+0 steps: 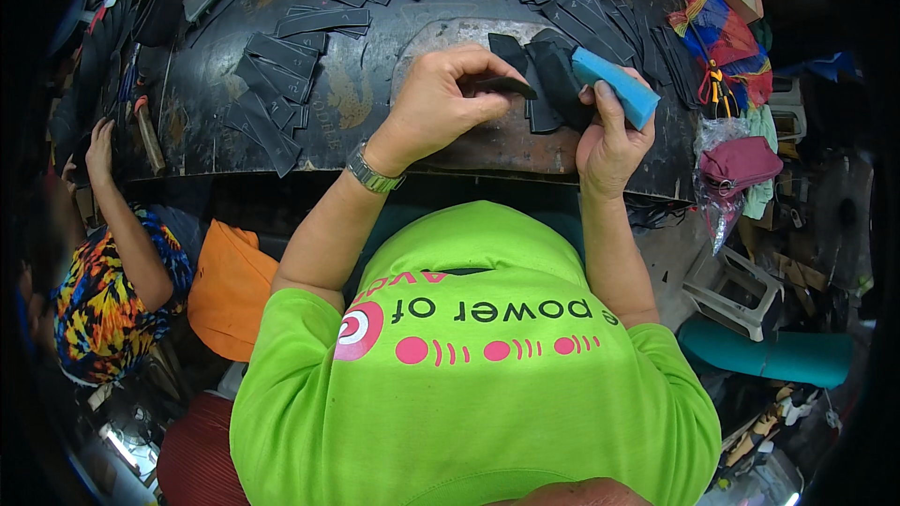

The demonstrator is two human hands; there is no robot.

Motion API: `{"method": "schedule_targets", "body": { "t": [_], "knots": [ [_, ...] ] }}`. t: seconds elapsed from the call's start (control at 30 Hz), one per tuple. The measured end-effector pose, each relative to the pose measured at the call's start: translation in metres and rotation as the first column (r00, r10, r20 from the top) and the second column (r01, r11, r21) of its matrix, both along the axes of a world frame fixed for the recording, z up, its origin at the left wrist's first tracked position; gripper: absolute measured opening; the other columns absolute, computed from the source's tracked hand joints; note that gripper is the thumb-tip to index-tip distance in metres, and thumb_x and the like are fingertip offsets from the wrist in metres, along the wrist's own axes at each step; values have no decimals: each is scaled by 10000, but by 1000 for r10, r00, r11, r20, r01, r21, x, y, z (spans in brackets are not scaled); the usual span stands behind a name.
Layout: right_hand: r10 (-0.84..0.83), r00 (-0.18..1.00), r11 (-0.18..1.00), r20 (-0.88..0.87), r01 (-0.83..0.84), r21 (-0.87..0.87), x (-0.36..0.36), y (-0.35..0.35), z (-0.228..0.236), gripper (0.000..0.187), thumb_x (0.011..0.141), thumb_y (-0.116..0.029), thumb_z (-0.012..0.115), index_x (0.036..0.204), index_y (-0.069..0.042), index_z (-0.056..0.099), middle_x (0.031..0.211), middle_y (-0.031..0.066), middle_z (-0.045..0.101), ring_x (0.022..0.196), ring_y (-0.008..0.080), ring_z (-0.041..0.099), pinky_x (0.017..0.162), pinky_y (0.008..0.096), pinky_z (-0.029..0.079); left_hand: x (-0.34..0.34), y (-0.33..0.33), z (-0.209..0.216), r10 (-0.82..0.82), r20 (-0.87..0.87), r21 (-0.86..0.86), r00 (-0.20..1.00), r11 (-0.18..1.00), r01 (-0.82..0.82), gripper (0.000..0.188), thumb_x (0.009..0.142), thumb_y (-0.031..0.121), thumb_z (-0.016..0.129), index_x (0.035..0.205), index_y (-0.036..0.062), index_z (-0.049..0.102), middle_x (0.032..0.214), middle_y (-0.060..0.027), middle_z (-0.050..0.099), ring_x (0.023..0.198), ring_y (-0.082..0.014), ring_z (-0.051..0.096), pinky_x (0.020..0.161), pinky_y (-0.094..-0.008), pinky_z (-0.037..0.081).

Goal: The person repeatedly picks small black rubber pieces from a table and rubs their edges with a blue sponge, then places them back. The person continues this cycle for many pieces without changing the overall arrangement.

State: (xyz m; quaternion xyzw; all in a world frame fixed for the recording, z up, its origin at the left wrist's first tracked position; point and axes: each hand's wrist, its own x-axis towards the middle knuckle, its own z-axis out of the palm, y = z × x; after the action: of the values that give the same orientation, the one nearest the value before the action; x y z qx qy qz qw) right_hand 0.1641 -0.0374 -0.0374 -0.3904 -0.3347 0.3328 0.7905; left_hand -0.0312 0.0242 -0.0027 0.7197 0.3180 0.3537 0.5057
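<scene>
A black worktop (375,49) with worn golden prints bears many flat black strips (272,84) with pale marks: overlapping fans left of centre, rows toward the far edge, more toward the right edge. A scuffed brownish board (525,155) lies at the middle of the near edge, bearing a few dark pieces (542,118). A wooden-handled tool (147,133) lies by the near left corner.

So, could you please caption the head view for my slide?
Left hand holds a thin dark piece; right hand holds a blue block.
</scene>
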Motion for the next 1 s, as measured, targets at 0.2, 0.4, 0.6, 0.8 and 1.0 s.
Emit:
{"method": "schedule_targets", "body": {
  "t": [0.2, 0.4, 0.6, 0.8, 1.0],
  "knots": [
    [-6, 1000, 1000, 26, 6, 7, 0, 0, 1, 271, 819, 67, 669, 1072, 12, 590, 1064, 88, 604, 815, 143, 603, 718, 272, 515, -2, -8, 4, -94, 267, -482, 959, 849, 217, 156, 856, 66, 684, 991, -7, 651, 799, -35, 664, 676, -82, 639, 621, -180, 499],
    [-23, 999, 1000, 49, 23, 13, -4, 0, 8, 271, 821, 62, 669, 1076, 12, 593, 1056, 86, 608, 879, 146, 605, 744, 272, 518, 3, -16, 1, -12, 175, -460, 985, 883, 92, 118, 858, 18, 671, 954, -27, 620, 793, -58, 673, 706, -113, 676, 626, -190, 529],
    [114, 993, 992, 25, -113, -50, -2, -1, 25, 275, 798, 58, 674, 1064, 23, 609, 1073, 93, 613, 939, 163, 611, 823, 289, 504, -1, -15, -2, 10, 85, -319, 996, 947, 18, 130, 844, 54, 701, 939, -23, 658, 797, -40, 668, 669, -81, 640, 617, -194, 509],
    [276, 959, 956, 70, -266, -124, -2, 1, 38, 288, 776, 67, 668, 1058, 33, 624, 1046, 97, 633, 941, 167, 611, 889, 300, 472, -2, -15, -3, 70, 26, -124, 997, 990, -66, 130, 827, 90, 721, 905, -14, 710, 773, -25, 654, 656, -72, 588, 599, -212, 472],
    [350, 923, 934, 162, -329, -141, -5, 5, 44, 280, 782, 77, 658, 1056, 29, 632, 1032, 84, 641, 941, 152, 605, 888, 292, 472, -5, -16, -2, 105, -53, 68, 993, 993, -101, 131, 791, 69, 732, 891, -13, 712, 756, -50, 646, 655, -94, 579, 587, -234, 450]
  ]
}}
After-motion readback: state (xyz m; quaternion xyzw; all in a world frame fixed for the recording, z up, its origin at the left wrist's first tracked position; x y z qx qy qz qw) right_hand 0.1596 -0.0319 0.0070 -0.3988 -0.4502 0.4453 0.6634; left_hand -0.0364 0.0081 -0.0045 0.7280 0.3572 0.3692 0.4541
